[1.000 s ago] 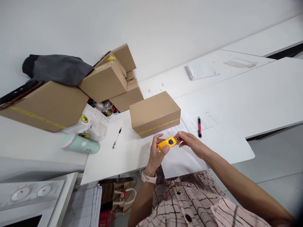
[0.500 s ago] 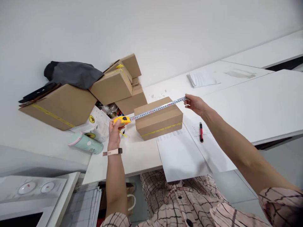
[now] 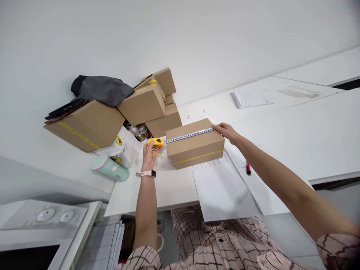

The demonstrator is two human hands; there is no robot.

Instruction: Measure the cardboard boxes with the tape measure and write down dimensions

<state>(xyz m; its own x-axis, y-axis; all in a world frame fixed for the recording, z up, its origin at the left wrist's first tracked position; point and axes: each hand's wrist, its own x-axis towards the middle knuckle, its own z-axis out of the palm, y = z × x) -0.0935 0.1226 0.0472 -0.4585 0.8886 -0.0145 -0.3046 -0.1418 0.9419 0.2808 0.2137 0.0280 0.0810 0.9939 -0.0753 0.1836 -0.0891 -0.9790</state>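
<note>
A brown cardboard box [image 3: 194, 144] with yellow tape along its front side rests on the white table, partly over printed sheets. My left hand [image 3: 149, 152], wearing a pale wrist band, is closed around the yellow case of a tape measure [image 3: 156, 142] just off the box's left end. The metal blade stretches across the box's top face. At its other end, my right hand [image 3: 225, 131] pinches the blade tip near the top's right edge. Sheets of paper [image 3: 222, 193] lie in front of the box, and a red and black pen [image 3: 248, 168] sits partly behind my right forearm.
Several cardboard boxes [image 3: 142, 105] are piled at the back left, with a dark grey cloth [image 3: 104, 90] on top. A mint-green bottle [image 3: 111, 168] lies by a white avocado-print box [image 3: 128, 148]. A stack of papers [image 3: 250, 98] is near the wall. A white appliance [image 3: 33, 225] stands lower left.
My right hand has come in leftward from beyond the box's right end onto its top, with the tape's end. Less blade is out between my hands. The whole view has shifted slightly.
</note>
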